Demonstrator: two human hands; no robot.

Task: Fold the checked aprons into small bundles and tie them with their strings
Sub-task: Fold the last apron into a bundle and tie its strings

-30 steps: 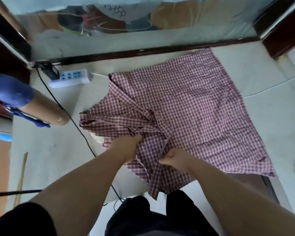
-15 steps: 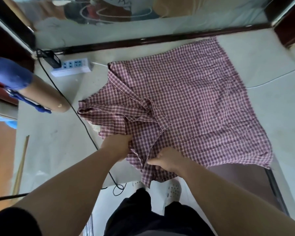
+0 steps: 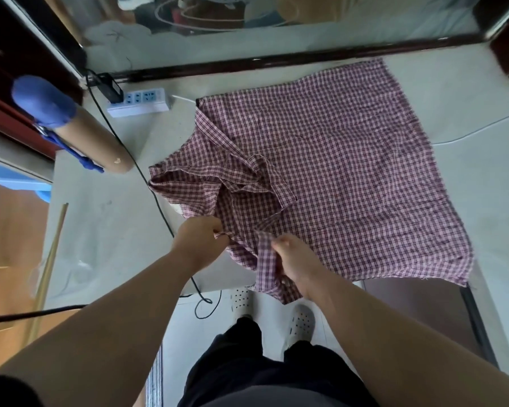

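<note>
Head view, apron: The checked apron (image 3: 335, 171) is lying on the pale table (image 3: 106, 230). Its wide part is spreading flat toward the far right, its narrower end is bunching in rumpled folds at the near left, and its near edge is hanging over the table's front.
Head view, left hand: The left hand (image 3: 200, 242) is pinching a fold of cloth at the near edge, fingers curled round it.
Head view, right hand: The right hand (image 3: 294, 259) is gripping a narrow checked band (image 3: 263, 257), likely a strap or string, where the fabric is dropping off the table.
Head view, step in hand: The person appears to be sorting the bunched end and freeing the strings before folding.
Head view, doing it well: I judge it best to be pulling the two hands apart gently so the rumpled part flattens, then laying the strings out to the side where they are staying reachable for tying.
Head view, caution: The black cable (image 3: 156, 195) is running just beside the apron's left edge and could be catching in a fold.
Head view, writing: The power strip (image 3: 138, 102) is showing no legible marking. A pale patch (image 3: 182, 210) under the cloth's edge may be a tag, but it is too small to read.
</note>
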